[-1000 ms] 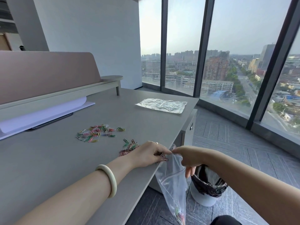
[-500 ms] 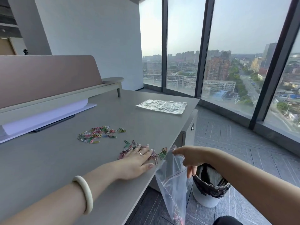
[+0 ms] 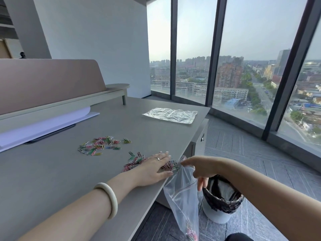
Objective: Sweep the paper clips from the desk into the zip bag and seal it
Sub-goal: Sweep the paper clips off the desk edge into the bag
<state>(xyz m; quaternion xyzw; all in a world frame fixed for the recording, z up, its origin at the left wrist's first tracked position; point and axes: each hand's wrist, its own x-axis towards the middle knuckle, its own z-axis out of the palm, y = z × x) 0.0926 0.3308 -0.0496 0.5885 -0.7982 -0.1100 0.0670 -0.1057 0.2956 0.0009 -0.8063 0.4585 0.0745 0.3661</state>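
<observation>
Now, left hand (image 3: 152, 169) flat, fingers (image 3: 164, 156) straight, on paper clips (image 3: 133, 163), right hand (image 3: 199, 166) pinching zip bag (image 3: 182, 197) rim

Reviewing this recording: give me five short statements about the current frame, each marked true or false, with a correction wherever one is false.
1. The left hand lies flat on colourful wire paper clips near the edge of the grey desk. True.
2. The right hand holds the clear plastic zip bag above the desktop. False: the bag hangs below the desk edge.
3. The bag is empty. False: a few clips sit at its bottom.
4. A second heap of clips lies farther back, touched by neither hand. True.
5. The white round bin with black liner stands on the desk. False: it stands on the floor.
</observation>
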